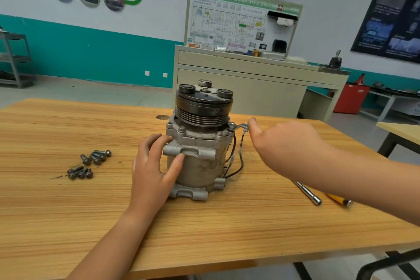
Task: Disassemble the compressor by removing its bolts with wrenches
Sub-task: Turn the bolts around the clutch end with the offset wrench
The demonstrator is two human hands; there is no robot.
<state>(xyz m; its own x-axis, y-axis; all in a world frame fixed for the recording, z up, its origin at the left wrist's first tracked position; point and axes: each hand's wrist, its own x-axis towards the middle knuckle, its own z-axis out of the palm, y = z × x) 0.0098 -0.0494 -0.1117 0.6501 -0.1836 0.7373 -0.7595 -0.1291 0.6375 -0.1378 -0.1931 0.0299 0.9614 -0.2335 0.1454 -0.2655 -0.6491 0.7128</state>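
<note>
A grey metal compressor (200, 157) stands upright on the wooden table (68, 211), its black pulley (204, 107) on top. My left hand (154, 166) presses against its left side, fingers on the upper flange and thumb across the body. My right hand (281, 143) grips the handle of a silver wrench (238, 126), whose head sits on a bolt at the right edge of the top flange. Other bolts (181, 129) stand in the flange. Several removed bolts (88, 163) lie on the table to the left.
A socket extension bar (308, 193) and a yellow-handled tool (338, 199) lie on the table under my right forearm. A black wire (239, 161) hangs down the compressor's right side. A beige training bench (250, 79) stands behind the table.
</note>
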